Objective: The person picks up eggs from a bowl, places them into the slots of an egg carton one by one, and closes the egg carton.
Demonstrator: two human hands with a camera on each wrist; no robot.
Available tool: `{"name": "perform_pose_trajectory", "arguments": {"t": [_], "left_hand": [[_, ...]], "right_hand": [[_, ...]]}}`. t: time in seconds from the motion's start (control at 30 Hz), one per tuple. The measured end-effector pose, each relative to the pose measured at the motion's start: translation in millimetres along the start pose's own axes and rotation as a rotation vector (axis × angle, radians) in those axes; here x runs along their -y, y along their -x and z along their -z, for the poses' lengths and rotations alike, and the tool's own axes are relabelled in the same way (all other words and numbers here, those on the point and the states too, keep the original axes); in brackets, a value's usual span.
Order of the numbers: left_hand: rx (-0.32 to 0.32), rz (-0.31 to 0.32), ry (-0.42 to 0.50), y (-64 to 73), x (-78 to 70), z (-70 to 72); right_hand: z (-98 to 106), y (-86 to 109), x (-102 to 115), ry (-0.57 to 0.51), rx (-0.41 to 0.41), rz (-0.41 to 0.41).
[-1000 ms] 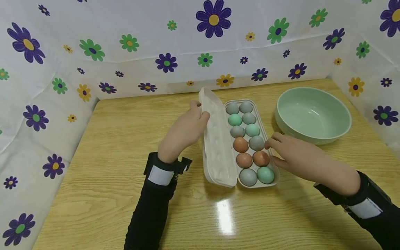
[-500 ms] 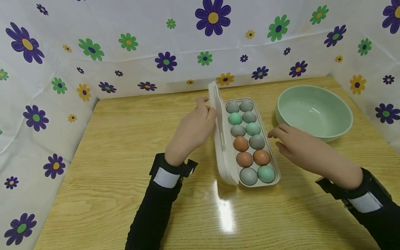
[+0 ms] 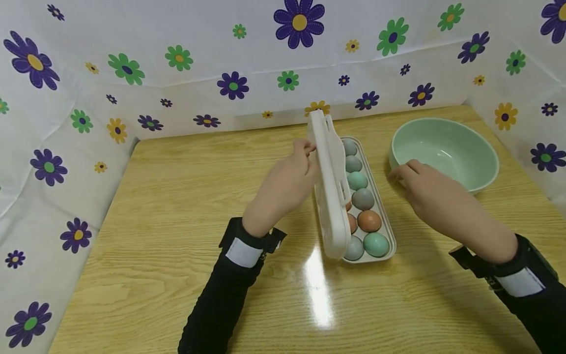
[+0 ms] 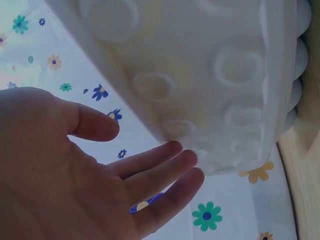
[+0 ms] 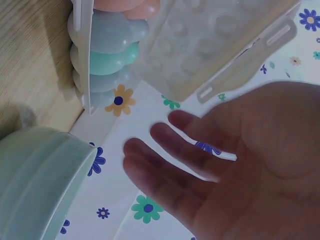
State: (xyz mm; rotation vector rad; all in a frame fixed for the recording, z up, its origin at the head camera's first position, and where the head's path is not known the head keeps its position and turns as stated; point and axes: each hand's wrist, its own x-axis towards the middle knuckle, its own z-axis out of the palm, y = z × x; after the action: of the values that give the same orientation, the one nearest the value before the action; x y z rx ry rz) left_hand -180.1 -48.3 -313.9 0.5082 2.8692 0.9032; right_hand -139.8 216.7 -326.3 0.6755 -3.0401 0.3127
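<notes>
An egg carton with a white base [image 3: 385, 223] sits on the wooden table, holding grey, green and brown eggs [image 3: 369, 221]. Its lid [image 3: 333, 196] stands nearly upright, leaning over the eggs and hiding most of the left row. My left hand [image 3: 285, 184] is behind the lid; in the left wrist view its extended fingertips [image 4: 187, 159] touch the lid's bumpy outer face, with the thumb apart. To the right of the carton hovers my right hand [image 3: 438, 204], holding nothing, its fingers [image 5: 165, 182] loosely extended in the right wrist view.
A pale green bowl [image 3: 464, 167] stands at the back right, partly overlapped by the right hand in the head view. Flower-printed white cloth [image 3: 194, 29] borders the wooden table [image 3: 177, 196] at the back and sides.
The carton lid has swung up and rightward from leaning back on the left, with my left hand moving along behind it. My right hand has drawn away from the carton's right edge toward the bowl.
</notes>
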Motion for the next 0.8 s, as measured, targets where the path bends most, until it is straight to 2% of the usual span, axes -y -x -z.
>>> {"name": "perform_pose_trajectory", "arguments": {"t": [0.2,0.33,0.5,0.63,0.8], "left_hand": [[-0.030,-0.044,-0.031,-7.1,-5.2,-18.8],[-0.007,-0.080,-0.049,-10.0,-11.7,-31.9],[0.058,-0.120,-0.109,-10.3,-18.8,-49.9],[0.105,-0.134,-0.161,-10.4,-22.7,-62.5],[0.137,-0.137,-0.167,-9.6,-24.6,-73.9]], "right_hand": [[0,-0.1,2,-0.063,-0.102,-0.067],[0,-0.4,2,-0.043,-0.205,-0.074],[-1,1.2,0,-0.045,-0.326,-0.064],[-2,1.2,1,-0.062,-0.351,-0.072],[-8,-2.4,5,-0.056,-0.340,-0.075]]}}
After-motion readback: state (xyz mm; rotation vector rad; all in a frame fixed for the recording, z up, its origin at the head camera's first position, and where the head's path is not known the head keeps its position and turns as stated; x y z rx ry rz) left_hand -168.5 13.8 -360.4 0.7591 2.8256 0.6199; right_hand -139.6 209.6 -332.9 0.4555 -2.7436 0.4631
